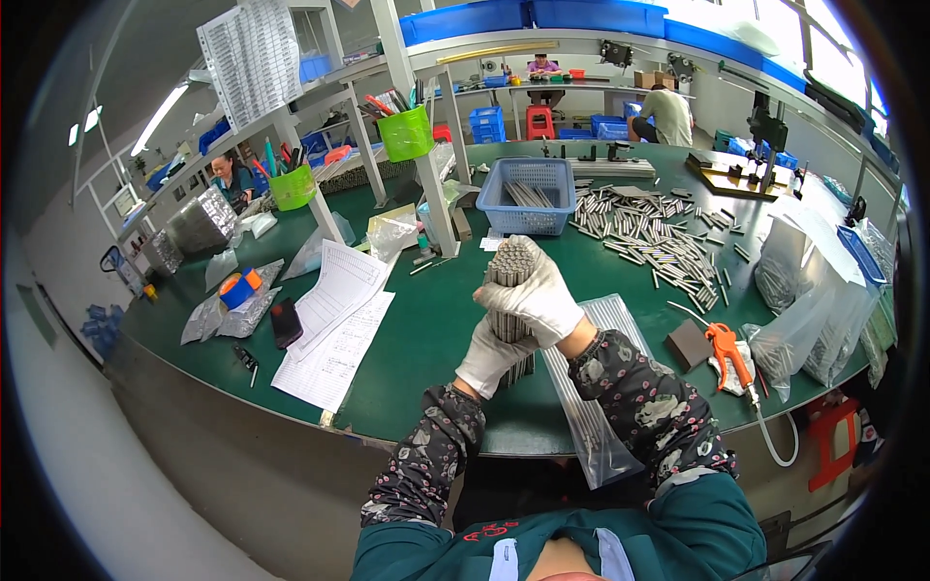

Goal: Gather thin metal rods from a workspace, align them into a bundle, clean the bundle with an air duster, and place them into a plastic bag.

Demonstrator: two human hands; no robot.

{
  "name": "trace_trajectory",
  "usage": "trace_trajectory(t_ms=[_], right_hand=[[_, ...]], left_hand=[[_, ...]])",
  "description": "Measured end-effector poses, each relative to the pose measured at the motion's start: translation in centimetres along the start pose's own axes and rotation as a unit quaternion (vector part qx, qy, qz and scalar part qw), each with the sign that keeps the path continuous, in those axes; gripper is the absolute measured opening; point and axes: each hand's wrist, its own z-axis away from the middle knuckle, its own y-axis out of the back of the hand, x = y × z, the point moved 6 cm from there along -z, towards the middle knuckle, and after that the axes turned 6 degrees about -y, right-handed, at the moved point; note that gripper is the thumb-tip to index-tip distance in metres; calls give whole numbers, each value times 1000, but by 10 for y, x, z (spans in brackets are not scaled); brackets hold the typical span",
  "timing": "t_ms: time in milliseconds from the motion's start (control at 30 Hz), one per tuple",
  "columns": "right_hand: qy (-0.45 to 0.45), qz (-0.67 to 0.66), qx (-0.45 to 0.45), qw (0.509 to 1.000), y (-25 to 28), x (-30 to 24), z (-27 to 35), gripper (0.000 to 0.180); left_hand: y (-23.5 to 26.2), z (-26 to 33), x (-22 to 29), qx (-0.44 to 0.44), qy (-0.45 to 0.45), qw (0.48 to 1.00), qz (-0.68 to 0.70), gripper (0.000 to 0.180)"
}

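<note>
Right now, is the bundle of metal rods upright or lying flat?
Upright: the bundle of metal rods stands on end, round tips showing on top, right hand wrapped above, left hand below.

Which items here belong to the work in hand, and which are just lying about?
In hand: bundle of metal rods, held upright by left hand and right hand; loose rods; blue basket.
Lying about: air blow gun; papers; green cups.

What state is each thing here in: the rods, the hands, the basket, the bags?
Rod bundle: upright, gripped by both hands.
Left hand: gloved, wrapped round the bundle's lower part.
Right hand: gloved, clasping its upper part.
Blue basket: holds rods.
Loose rods: scattered on table.
Flat bag: lying flat on the table, holds rods.
</note>
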Motion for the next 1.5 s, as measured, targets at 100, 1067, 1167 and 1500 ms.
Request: trace_trajectory(t_ms=[100, 1067, 1167, 1500], right_hand=[[10, -50, 9, 999, -4, 1, 1, 42], [-4, 331, -23, 943, 5, -23, -7, 74], [-5, 424, -2, 906, 6, -33, -1, 87], [-72, 604, 114, 786, 137, -26, 74, 67]], left_hand=[[1, 1, 10, -3, -30, 995, -93, 67], [-1, -46, 64, -8, -76, 866, 493, 47], [3, -44, 68, 79, -144, 947, 275, 38], [5, -35, 84, 173, -103, 980, -1, 48]])
